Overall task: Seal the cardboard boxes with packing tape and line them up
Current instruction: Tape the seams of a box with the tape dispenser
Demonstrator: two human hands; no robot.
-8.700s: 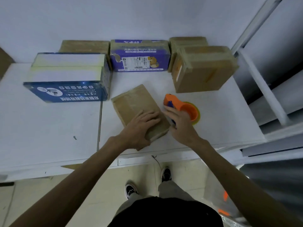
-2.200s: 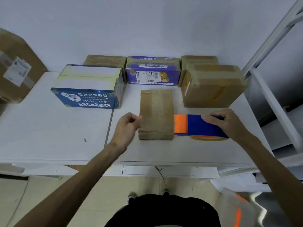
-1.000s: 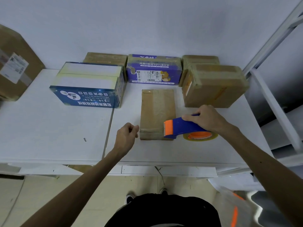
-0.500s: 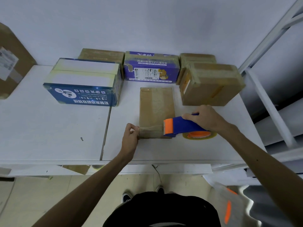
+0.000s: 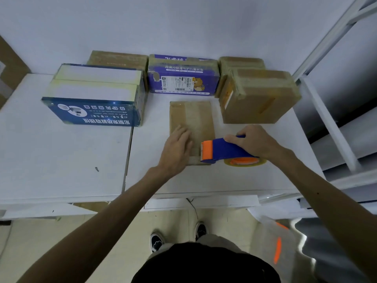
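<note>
A flat brown cardboard box [image 5: 193, 117] lies lengthwise in the middle of the white table [image 5: 61, 156]. My left hand [image 5: 177, 148] rests flat on its near left part, fingers straight. My right hand [image 5: 254, 142] grips the blue and orange tape dispenser [image 5: 222, 151], whose orange head sits at the box's near right corner. A strip of clear tape runs across the box's near end. The tape roll [image 5: 244, 161] lies against the table under the dispenser.
Along the wall stand a blue and white box [image 5: 95, 94], a brown box [image 5: 118, 58] behind it, a purple printed box [image 5: 183, 76] and two taped brown boxes [image 5: 259, 94]. A white metal rack [image 5: 334, 123] stands to the right. The table's front edge is near my arms.
My left hand let go of the tape end at the box's near left corner and now lies flat on the box top. The dispenser has stayed at the near right corner.
</note>
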